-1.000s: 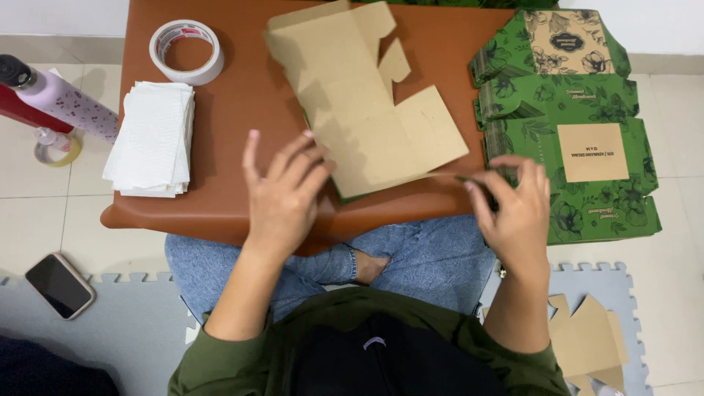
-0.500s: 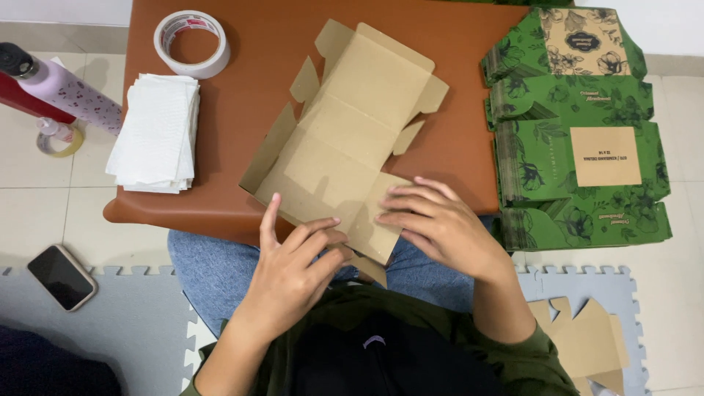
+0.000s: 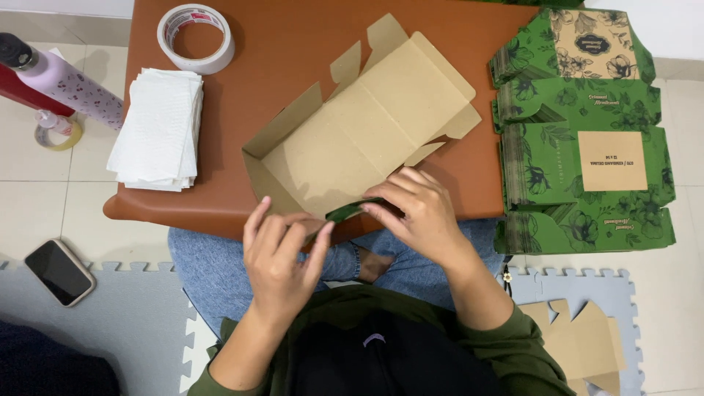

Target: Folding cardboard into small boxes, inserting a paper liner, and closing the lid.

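Observation:
A flat cardboard box blank (image 3: 367,136), brown inside and green outside, lies half folded on the brown table (image 3: 279,59). Its left side wall stands up. My left hand (image 3: 282,257) and my right hand (image 3: 414,213) both pinch the near flap at the table's front edge, bending it upward so its green outer face shows between my fingers. My legs in blue jeans are under the table edge.
A stack of green printed box blanks (image 3: 583,139) lies at the right. A pile of white paper sheets (image 3: 158,128) and a tape roll (image 3: 196,38) sit at the left. A lilac bottle (image 3: 62,77) and a phone (image 3: 60,271) are on the floor side.
The box blank was turned and laid brown side up, then shifted nearer me. Both hands moved from resting on it to pinching and folding up its near flap.

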